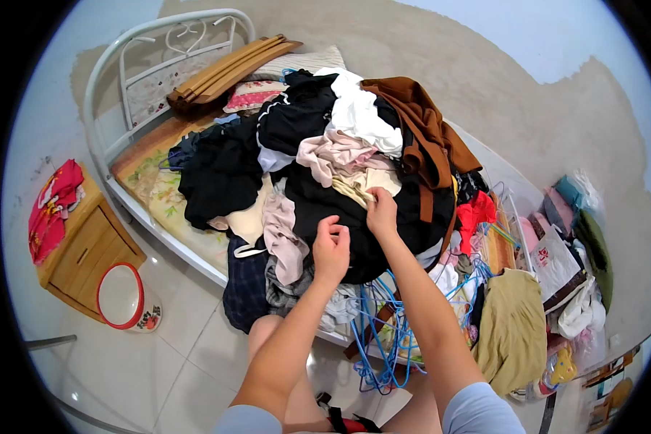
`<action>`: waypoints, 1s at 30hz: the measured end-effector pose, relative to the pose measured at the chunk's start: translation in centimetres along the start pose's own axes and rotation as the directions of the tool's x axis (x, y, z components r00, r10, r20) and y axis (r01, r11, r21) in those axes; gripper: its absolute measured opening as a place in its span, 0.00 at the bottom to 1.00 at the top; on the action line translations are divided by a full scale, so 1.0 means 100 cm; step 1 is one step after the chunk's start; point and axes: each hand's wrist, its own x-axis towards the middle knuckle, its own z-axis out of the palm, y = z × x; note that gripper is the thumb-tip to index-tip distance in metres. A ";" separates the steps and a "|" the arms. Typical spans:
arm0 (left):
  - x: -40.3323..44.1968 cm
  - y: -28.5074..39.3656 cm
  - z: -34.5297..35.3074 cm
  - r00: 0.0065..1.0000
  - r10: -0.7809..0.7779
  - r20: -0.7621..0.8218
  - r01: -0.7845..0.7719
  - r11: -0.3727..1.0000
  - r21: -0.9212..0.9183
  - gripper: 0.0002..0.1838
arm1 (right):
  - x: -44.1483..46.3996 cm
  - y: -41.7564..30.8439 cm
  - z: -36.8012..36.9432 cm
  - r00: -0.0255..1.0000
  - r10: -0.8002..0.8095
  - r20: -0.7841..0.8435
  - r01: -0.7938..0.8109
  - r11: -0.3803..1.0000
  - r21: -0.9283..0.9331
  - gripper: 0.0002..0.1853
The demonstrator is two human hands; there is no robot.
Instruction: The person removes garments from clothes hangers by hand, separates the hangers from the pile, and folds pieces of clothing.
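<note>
A large heap of clothes covers the bed in front of me. My right hand [383,211] is closed at the edge of a cream garment [380,181], its fingertips pinching the cloth. Lower and to the left, my left hand [332,249] is over a black garment [304,199], its fingers loosely curled and a little apart, with nothing visible in them. A pale pink garment [333,153] lies against the cream one, below a white garment [362,112]. A greyish-pink cloth [284,239] hangs to the left of my left hand.
Blue hangers [377,340] lie tangled by the bed's near edge. A brown coat [430,130] tops the heap's right side; an olive garment [513,325] hangs farther right. A rolled wooden mat [228,69] rests by the white headboard [126,87]. A bin [139,304] and wooden cabinet [87,246] stand left.
</note>
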 end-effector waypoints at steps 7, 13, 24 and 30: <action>-0.013 0.023 -0.001 0.993 -0.112 0.023 0.115 0.980 -0.163 0.29 | -0.097 -0.056 -0.072 0.990 -0.097 0.101 0.086 0.991 0.106 0.09; -0.014 0.013 -0.004 0.996 0.081 0.038 -0.081 0.997 0.015 0.23 | -0.106 -0.083 -0.090 0.840 -0.192 0.508 0.067 0.965 0.254 0.08; 0.047 -0.020 -0.067 0.733 -0.110 -0.671 -0.078 0.967 -0.244 0.28 | 0.026 -0.048 0.021 0.936 -0.346 0.061 0.351 0.918 -0.183 0.15; 0.035 0.015 -0.060 0.817 -0.195 -0.543 0.074 0.969 -0.236 0.37 | -0.003 -0.029 -0.014 0.995 -0.103 0.015 0.099 0.984 0.148 0.07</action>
